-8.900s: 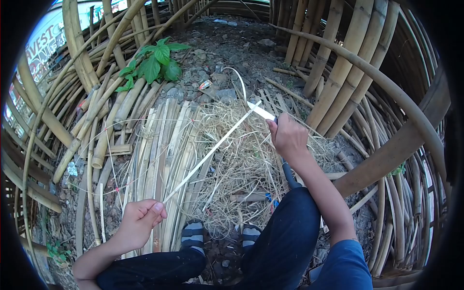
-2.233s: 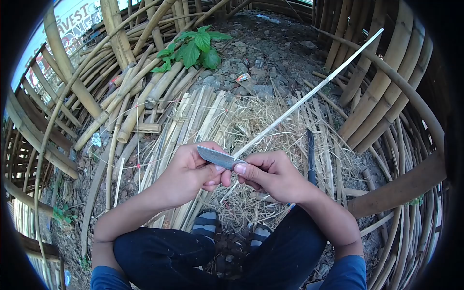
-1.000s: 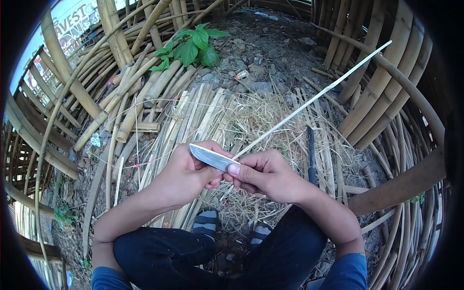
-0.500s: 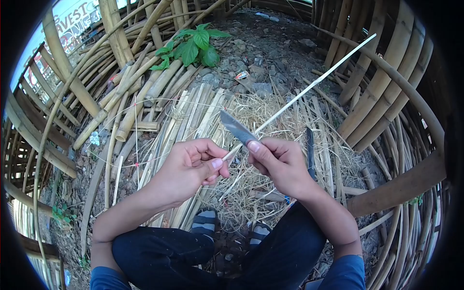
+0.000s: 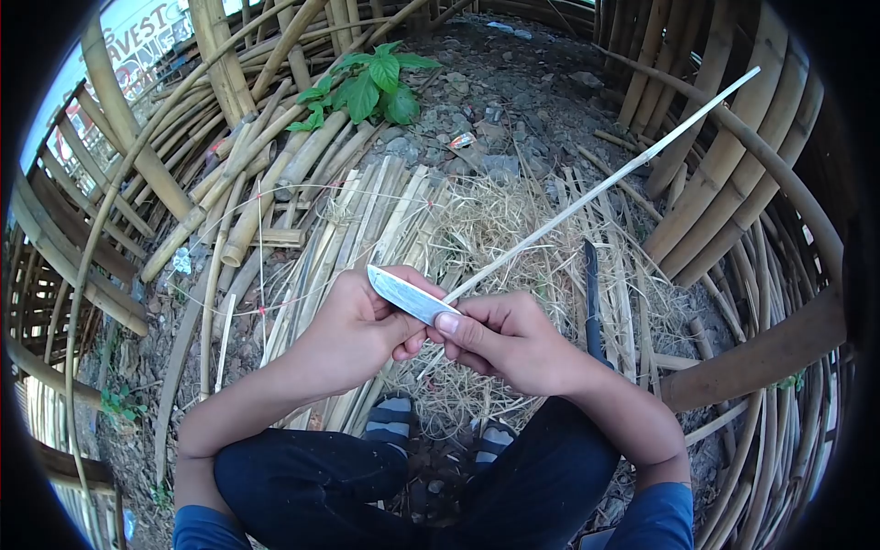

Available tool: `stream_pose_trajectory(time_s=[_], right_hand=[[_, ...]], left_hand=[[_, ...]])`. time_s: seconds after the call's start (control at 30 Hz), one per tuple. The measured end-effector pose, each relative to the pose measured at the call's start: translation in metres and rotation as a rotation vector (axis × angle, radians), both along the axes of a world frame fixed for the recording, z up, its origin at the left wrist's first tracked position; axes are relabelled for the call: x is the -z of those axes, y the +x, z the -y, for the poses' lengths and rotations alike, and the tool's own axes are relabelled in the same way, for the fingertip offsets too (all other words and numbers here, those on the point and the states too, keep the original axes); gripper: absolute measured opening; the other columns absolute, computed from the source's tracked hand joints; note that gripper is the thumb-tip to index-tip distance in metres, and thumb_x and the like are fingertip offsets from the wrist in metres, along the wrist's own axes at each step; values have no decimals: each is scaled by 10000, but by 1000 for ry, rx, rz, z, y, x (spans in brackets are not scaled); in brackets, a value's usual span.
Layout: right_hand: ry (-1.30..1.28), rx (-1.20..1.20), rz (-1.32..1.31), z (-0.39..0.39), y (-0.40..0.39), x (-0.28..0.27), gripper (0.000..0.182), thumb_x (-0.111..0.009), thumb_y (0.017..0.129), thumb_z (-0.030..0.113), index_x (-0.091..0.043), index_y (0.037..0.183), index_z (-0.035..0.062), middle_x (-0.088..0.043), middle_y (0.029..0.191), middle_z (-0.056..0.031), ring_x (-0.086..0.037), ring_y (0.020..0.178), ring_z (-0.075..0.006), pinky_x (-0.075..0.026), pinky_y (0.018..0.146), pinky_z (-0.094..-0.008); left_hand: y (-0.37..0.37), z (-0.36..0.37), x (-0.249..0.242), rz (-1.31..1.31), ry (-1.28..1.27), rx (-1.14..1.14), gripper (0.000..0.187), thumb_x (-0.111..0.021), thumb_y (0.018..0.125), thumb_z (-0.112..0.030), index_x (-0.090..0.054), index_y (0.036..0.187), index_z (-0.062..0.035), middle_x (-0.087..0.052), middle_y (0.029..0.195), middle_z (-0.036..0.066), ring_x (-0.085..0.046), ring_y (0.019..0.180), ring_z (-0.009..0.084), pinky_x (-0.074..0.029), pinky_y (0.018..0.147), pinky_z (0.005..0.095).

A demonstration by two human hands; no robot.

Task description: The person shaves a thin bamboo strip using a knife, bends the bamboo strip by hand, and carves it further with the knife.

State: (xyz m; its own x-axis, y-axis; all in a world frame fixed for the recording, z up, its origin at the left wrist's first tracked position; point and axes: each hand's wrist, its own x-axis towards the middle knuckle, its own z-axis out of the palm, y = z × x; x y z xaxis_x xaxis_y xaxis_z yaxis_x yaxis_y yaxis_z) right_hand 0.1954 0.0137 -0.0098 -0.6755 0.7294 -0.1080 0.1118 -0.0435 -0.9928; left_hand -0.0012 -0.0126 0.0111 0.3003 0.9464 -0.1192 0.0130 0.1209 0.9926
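Note:
My right hand is wrapped round a knife, its thumb pressed on the side of the blade. The wide blade points up and left, lying across the near end of a thin bamboo strip. That pale strip runs from my hands far out to the upper right. My left hand is closed at the strip's near end, its fingers partly behind the blade. The two hands meet at the fingertips. Knife handle and strip end are hidden in the fingers.
Split bamboo slats and a heap of shavings lie before my feet. A second, dark-bladed knife rests right of the shavings. Bamboo poles stand at the right, more are piled left near a leafy plant. Thin string hangs at the left.
My right hand and the knife have moved left and down, against my left hand. The strip has tilted lower, its far end shifting right. My left hand moved little.

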Motion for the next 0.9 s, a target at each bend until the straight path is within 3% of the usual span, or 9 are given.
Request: stream_pose_trajectory(time_s=[0.43,0.9], right_hand=[[72,89,35,-4,7,0,335,-565,978,275,-675,832,-6,-520,594,23,-423,534,-42,-346,475,-237],[244,198,49,-7,13,2,358,-587,964,294,-655,794,-14,-498,579,26,-419,543,-52,-358,486,-264]], left_hand=[[-2,0,-2,-18,0,20,123,-527,931,26,-637,986,40,-658,819,64,-520,625,46,-429,541,179],[-2,1,-4,22,18,17,121,-507,959,3,-597,1012,65,-638,845,91,-503,644,51,-433,569,183]])
